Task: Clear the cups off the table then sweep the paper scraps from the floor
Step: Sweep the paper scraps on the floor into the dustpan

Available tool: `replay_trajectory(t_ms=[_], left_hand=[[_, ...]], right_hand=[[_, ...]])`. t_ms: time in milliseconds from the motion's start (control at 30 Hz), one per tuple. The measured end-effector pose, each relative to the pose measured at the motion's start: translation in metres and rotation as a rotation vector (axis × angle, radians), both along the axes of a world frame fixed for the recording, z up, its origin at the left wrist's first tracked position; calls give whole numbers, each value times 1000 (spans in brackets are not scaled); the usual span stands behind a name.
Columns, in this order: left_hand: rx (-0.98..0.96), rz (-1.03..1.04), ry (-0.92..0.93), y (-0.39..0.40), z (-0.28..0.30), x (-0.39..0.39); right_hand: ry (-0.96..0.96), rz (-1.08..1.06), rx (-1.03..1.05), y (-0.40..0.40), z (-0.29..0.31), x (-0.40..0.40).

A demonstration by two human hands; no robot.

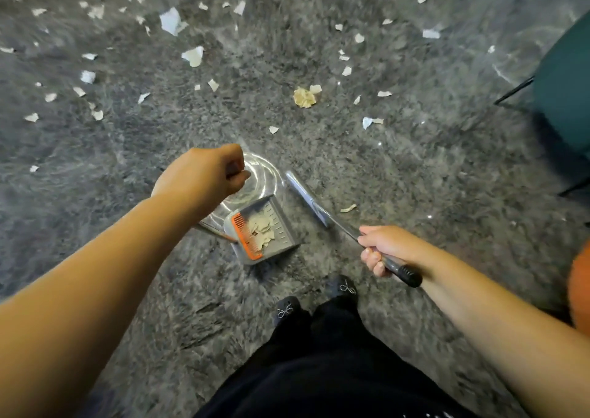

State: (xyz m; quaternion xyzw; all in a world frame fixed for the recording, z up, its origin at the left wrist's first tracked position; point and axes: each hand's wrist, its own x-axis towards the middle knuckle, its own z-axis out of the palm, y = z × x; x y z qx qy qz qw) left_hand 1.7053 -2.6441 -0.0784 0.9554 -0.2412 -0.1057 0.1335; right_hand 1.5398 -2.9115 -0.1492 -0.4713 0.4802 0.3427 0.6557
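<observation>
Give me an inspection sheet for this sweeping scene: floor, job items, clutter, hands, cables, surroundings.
Surface: grey mottled floor, blurred in places.
Job's things: many white paper scraps scattered over the far floor; a crumpled tan wad nearer; grey dustpan with an orange comb edge, some scraps already inside; broom with its head on the floor right of the dustpan. No cups or table in view.
Clutter: one small scrap beside the broom.
Hands: left hand curled round the dustpan's handle, mostly hidden; right hand grips the broom handle.
Cables: nothing seen.
Surroundings: green chair at right; orange object at the right edge; the person's dark shoes.
</observation>
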Motion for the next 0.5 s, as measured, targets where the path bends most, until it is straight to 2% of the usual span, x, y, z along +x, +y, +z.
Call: replay_trajectory(t_ms=[267, 500], left_hand=[[-24, -177, -15, -90, 3, 5], [-35, -258, 7, -176, -5, 4]], right_hand=[[-34, -237, -77, -59, -2, -38], [-1, -322, -75, -121, -18, -49]])
